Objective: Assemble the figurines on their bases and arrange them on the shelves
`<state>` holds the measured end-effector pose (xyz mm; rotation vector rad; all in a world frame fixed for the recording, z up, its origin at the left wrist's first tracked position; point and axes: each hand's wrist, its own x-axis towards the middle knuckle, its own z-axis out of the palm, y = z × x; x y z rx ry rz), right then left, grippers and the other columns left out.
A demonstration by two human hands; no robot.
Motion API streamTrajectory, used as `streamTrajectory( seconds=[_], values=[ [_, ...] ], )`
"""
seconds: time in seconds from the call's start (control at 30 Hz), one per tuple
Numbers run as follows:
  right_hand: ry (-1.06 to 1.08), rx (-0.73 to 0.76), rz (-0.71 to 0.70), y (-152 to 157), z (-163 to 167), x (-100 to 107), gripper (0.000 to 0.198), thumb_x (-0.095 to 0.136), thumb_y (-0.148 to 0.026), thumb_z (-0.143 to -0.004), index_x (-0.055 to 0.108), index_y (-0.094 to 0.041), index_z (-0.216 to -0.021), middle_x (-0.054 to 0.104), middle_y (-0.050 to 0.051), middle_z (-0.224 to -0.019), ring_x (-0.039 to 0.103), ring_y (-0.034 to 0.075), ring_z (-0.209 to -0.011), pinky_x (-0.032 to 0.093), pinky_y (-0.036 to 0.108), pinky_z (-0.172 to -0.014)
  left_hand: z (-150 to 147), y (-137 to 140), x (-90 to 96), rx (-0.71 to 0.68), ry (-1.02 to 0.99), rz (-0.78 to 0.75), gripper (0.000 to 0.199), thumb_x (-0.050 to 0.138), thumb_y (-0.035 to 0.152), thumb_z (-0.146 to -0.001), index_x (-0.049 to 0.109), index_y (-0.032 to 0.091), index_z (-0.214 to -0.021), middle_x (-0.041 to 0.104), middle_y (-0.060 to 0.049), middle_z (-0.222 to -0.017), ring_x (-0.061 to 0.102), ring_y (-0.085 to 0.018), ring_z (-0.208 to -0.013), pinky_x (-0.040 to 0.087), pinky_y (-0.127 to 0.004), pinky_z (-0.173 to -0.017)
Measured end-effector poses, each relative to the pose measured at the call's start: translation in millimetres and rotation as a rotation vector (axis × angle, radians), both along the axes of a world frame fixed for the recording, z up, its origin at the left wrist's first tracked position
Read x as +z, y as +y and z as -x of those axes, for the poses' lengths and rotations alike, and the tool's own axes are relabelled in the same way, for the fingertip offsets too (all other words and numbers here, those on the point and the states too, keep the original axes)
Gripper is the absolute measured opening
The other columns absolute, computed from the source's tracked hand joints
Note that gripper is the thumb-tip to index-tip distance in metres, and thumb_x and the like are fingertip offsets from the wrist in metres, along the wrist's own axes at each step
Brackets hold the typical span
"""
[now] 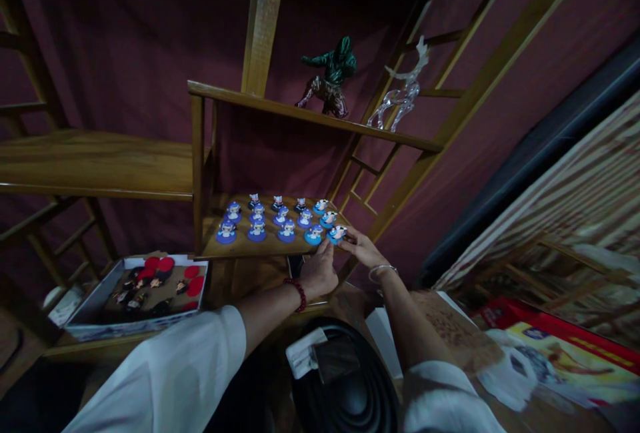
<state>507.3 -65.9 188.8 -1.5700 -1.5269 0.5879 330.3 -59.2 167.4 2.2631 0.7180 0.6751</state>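
Observation:
On the lower shelf board [240, 246], a small figurine with a blue base [337, 233] stands at the right end of the front row. My right hand [365, 249] grips its right edge with thumb and fingers. From the front, the fingertips of my left hand [320, 273] press against the same base; its other fingers are partly hidden. Just left of it is another blue-based figurine [314, 234]. Purple-based figurines [257, 229] fill several more places in the rows, and small dark figurines [277, 203] stand at the back.
Above, a green-and-brown statue [333, 76] and a clear deer figure [400, 96] stand on the upper shelf [310, 114]. An open box [135, 326] with figurines and red discs sits lower left. Below my hands is a black round stool [355, 386]. A red-yellow box [570, 359] lies right.

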Motion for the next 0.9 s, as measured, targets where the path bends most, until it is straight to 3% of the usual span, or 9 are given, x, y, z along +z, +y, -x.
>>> streamTrajectory(
  seconds=[0.37,0.57,0.9],
  values=[
    [-0.034,-0.157,-0.078,-6.0,6.6,-5.4,0.052,0.063,-0.035,-0.062,0.051,-0.021,-0.111,0.059,0.005,-0.108,0.053,0.022,-0.102,0.040,0.037,-0.090,17.9,-3.6,-0.9,-0.065,-0.021,-0.084,0.063,0.040,0.011,-0.067,0.029,0.006,-0.130,0.017,-0.011,-0.141,0.030,-0.021,-0.124,0.030,-0.029,-0.101],
    [-0.038,-0.324,-0.169,-10.6,9.9,-19.7,0.055,0.061,-0.038,-0.064,0.048,-0.019,-0.114,0.057,0.008,-0.111,0.052,0.022,-0.104,0.039,0.040,-0.092,28.2,-7.2,-5.8,-0.085,-0.048,-0.100,0.060,0.041,0.010,-0.066,0.035,0.010,-0.126,0.015,-0.010,-0.142,0.036,-0.023,-0.120,0.032,-0.033,-0.100],
    [-0.075,-0.386,-0.226,-8.6,18.8,-27.9,0.054,0.060,-0.040,-0.064,0.050,-0.015,-0.110,0.058,0.011,-0.108,0.054,0.021,-0.100,0.041,0.037,-0.090,52.1,-13.5,-1.0,-0.101,-0.039,-0.068,0.054,0.043,0.008,-0.065,0.043,0.015,-0.119,0.017,-0.007,-0.142,0.037,-0.024,-0.119,0.035,-0.036,-0.098]
  ],
)
